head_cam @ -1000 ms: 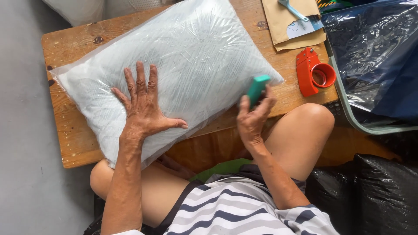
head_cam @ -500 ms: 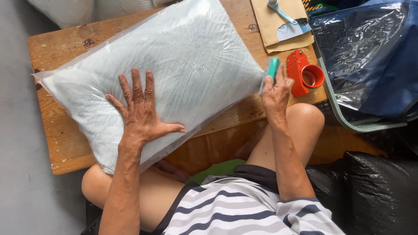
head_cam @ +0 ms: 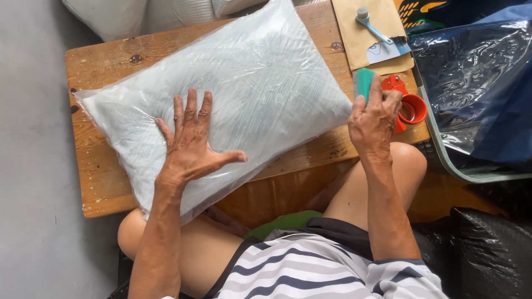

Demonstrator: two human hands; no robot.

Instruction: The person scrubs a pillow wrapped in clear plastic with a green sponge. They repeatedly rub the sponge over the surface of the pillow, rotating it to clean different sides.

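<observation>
We are pressing our left hand [head_cam: 191, 145] flat on the bagged pillow [head_cam: 221, 105], which is lying slantwise across the wooden bench [head_cam: 94, 177] with its near corner hanging over the bench's front edge. The fingers are spread wide and the palm is resting on the clear plastic; nothing is being gripped there, the hand is only holding the pillow down.

Our right hand [head_cam: 376, 119] is closing around a small green block [head_cam: 363, 83], fingers curled about its lower part so that only the top is showing. It is hovering just beside the pillow's right end, close to that edge but, as far as we can tell, not touching the plastic.

We are judging that the work in hand is the steadying of the pillow while the green block is being brought to its right end. The next move seems to call for keeping the flat hand firm so the slippery bag is not sliding, and for setting the block squarely against the plastic edge.

Just right of the pillow a red tape dispenser [head_cam: 407, 105] is sitting on the bench, partly behind our right hand. Beyond the pillow's right end a brown envelope [head_cam: 360, 33] is lying with a small blue tool [head_cam: 372, 25] on it.
</observation>
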